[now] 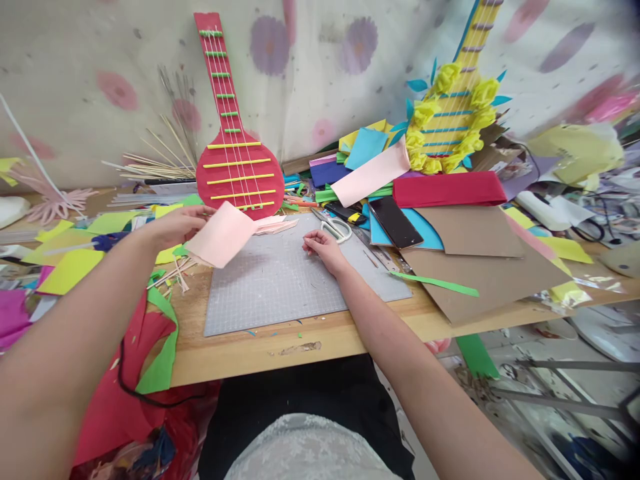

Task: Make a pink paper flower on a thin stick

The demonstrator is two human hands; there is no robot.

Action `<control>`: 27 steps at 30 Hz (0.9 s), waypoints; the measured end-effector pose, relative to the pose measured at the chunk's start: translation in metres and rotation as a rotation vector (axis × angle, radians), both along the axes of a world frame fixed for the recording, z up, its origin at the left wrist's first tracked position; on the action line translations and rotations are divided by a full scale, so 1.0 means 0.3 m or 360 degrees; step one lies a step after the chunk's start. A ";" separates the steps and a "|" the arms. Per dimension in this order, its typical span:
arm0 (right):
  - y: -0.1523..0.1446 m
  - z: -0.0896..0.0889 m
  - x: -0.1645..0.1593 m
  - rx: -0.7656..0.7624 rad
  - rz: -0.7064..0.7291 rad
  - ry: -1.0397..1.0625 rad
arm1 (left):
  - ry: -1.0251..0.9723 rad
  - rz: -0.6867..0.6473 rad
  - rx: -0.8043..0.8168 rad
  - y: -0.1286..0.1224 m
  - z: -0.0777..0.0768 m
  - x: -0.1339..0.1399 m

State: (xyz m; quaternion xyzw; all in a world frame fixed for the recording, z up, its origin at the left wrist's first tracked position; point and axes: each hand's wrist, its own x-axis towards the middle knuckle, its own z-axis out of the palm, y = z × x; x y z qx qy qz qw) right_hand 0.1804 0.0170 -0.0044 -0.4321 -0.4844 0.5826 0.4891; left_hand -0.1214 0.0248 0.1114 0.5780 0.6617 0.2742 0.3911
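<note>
At the left of the cutting mat (pixel 280 297), my left hand (pixel 173 225) grips a pale pink piece of paper (pixel 224 237) by its left side. The piece is tilted and held above the mat's left part. My right hand (pixel 324 251) hovers over or rests on the mat's middle, its fingers curled into a pinch; whether anything small is between them is hidden. Just beyond it lie white-handled scissors (pixel 341 231). A red banjo-shaped paper craft (pixel 240 175) with yellow and green bars and white strings leans against the wall. More pale pink pieces (pixel 277 225) lie at its foot.
A black phone (pixel 397 221), brown cardboard (pixel 493 280), a metal ruler (pixel 383 252) and a green strip (pixel 437 283) lie to the right. Behind stands a yellow flower-trimmed paper instrument (pixel 447 123). Yellow and green scraps (pixel 75 270) crowd the left; thin sticks (pixel 157 167) lie behind.
</note>
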 end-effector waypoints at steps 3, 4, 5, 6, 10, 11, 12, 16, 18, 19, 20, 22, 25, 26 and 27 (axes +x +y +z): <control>-0.004 0.034 -0.020 -0.0065 -0.0075 -0.0043 | -0.0427 -0.0181 -0.0490 -0.002 -0.022 0.055; -0.010 0.052 -0.034 -0.0100 -0.0094 -0.0080 | -0.0467 -0.0203 -0.0511 -0.002 -0.035 0.077; -0.017 0.073 -0.053 -0.0121 -0.0051 -0.0119 | -0.0495 -0.0217 -0.0499 -0.002 -0.048 0.102; -0.026 0.095 -0.076 -0.0145 0.0015 -0.0157 | -0.0518 -0.0255 -0.0483 -0.003 -0.061 0.128; -0.052 0.157 -0.186 -0.0226 0.0148 -0.0250 | -0.0589 -0.0303 -0.0341 -0.017 -0.095 0.233; -0.053 0.161 -0.209 -0.0211 0.0146 -0.0265 | -0.0612 -0.0274 -0.0305 -0.022 -0.099 0.255; -0.052 0.161 -0.227 -0.0197 0.0136 -0.0293 | -0.0634 -0.0253 -0.0271 -0.027 -0.103 0.273; -0.032 0.124 -0.249 -0.0191 -0.0018 -0.0391 | -0.0660 -0.0197 -0.0155 -0.038 -0.121 0.303; -0.018 0.099 -0.235 -0.0189 -0.0050 -0.0460 | -0.0667 -0.0174 -0.0144 -0.037 -0.126 0.291; -0.011 0.088 -0.225 -0.0184 -0.0069 -0.0501 | -0.0681 -0.0160 -0.0149 -0.035 -0.126 0.279; -0.004 0.078 -0.212 -0.0168 -0.0083 -0.0535 | -0.0702 -0.0141 -0.0158 -0.032 -0.123 0.263; 0.009 0.064 -0.182 -0.0151 -0.0116 -0.0588 | -0.0755 -0.0086 -0.0174 -0.023 -0.110 0.218; 0.024 0.050 -0.128 -0.0184 -0.0165 -0.0656 | -0.0728 0.0055 -0.0191 -0.013 -0.079 0.122; 0.027 0.046 -0.110 -0.0206 -0.0188 -0.0686 | -0.0674 0.0096 -0.0235 -0.013 -0.070 0.086; 0.028 0.042 -0.092 -0.0229 -0.0205 -0.0723 | -0.0601 0.0131 -0.0264 -0.017 -0.063 0.051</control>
